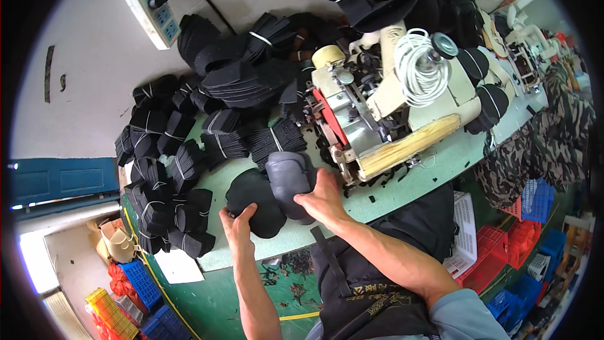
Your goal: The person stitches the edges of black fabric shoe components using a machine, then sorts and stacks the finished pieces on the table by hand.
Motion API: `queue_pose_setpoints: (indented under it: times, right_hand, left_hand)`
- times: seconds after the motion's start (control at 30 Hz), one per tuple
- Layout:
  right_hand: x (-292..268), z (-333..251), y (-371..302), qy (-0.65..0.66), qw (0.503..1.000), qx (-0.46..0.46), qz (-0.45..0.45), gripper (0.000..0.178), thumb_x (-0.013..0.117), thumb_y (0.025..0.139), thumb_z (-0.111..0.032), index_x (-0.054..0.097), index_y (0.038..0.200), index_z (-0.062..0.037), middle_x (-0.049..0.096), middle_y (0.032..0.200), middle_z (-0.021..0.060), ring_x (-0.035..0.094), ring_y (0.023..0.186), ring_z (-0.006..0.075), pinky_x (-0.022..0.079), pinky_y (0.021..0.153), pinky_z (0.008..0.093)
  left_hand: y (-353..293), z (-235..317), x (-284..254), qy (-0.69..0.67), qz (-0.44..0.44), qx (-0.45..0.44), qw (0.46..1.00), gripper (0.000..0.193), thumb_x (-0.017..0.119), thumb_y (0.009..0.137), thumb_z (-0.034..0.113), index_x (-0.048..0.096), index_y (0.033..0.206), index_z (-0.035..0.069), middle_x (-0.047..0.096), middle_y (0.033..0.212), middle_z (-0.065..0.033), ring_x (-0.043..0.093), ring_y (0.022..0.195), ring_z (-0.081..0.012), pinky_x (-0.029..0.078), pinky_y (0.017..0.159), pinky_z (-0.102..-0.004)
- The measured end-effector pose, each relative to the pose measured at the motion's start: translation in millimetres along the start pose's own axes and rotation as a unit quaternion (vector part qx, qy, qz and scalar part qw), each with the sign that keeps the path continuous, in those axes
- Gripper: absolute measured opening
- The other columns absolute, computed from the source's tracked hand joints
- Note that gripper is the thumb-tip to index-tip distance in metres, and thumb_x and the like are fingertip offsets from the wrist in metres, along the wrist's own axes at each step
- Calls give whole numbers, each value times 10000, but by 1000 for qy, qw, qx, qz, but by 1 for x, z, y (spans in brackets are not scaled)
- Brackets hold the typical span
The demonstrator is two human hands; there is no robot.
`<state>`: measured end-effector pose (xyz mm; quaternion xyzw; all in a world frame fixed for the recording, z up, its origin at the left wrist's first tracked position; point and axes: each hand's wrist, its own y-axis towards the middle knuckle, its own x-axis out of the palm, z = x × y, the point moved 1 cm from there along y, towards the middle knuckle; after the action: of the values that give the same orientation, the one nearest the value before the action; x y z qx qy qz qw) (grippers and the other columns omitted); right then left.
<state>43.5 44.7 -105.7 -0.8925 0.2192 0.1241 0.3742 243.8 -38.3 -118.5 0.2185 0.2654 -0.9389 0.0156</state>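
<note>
My left hand (239, 225) pinches the lower left edge of a flat, rounded black fabric piece (255, 204), thumb on top and fingers partly hidden beneath. Just right of it lies a dark grey, padded, moulded-looking piece (288, 182) with rounded ends. My right hand (325, 200) grips this grey piece along its right side, its thumb pressed on the top surface. The two pieces touch or slightly overlap above the pale green tabletop (220, 249). A cream industrial sewing machine (349, 110) stands close beyond my right hand.
Tied bundles of black pieces (154, 192) crowd the table's left side, with larger stacks (245, 69) behind. A coil of white cord (420, 69) hangs on the machine. Black scraps lie around its base. A power strip (151, 9) is on the wall; crates (484, 252) stand at right.
</note>
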Motion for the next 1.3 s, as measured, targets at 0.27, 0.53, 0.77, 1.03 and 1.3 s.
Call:
queue_pose_setpoints:
  times: [0.27,0.53,0.77,1.03,1.3]
  right_hand:
    - [9,6,6,-12,998,-51,44,559,716,662,-192,438,1067,75,602,907,286,616,862,447,500,797,500]
    - [-4,-10,-5,107,991,-64,-52,584,666,685,-99,372,1184,-22,600,878,275,623,864,463,500,787,511]
    - [-77,-35,-56,379,887,-108,-242,691,679,657,-103,411,1282,24,605,1059,236,605,988,310,475,858,374]
    - [-80,-1,-76,267,932,-65,-238,888,688,643,-185,317,1406,75,306,1450,272,352,1339,389,347,1087,431]
    - [-88,24,-99,153,951,-196,-182,1022,707,619,-206,206,1507,-132,229,1463,328,358,1270,519,338,1085,523]
  left_hand:
    - [-12,0,18,-138,-42,41,989,690,737,746,18,397,1346,4,598,1148,-153,617,980,-251,513,878,-362]
    - [-10,-14,3,-223,-66,27,972,514,688,820,24,478,1289,31,597,1196,-171,632,1052,-311,559,922,-467]
    - [-83,1,-5,-240,-94,-23,966,509,526,936,245,435,1389,32,524,1336,-193,544,1227,-314,485,1029,-488]
    - [-129,13,-1,-330,-179,-50,925,507,435,941,274,444,1364,-7,534,1319,-201,564,1206,-318,503,1010,-452]
    - [-176,21,24,-302,-190,-37,933,644,485,971,480,392,1434,43,476,1398,-164,501,1262,-300,425,1063,-442]
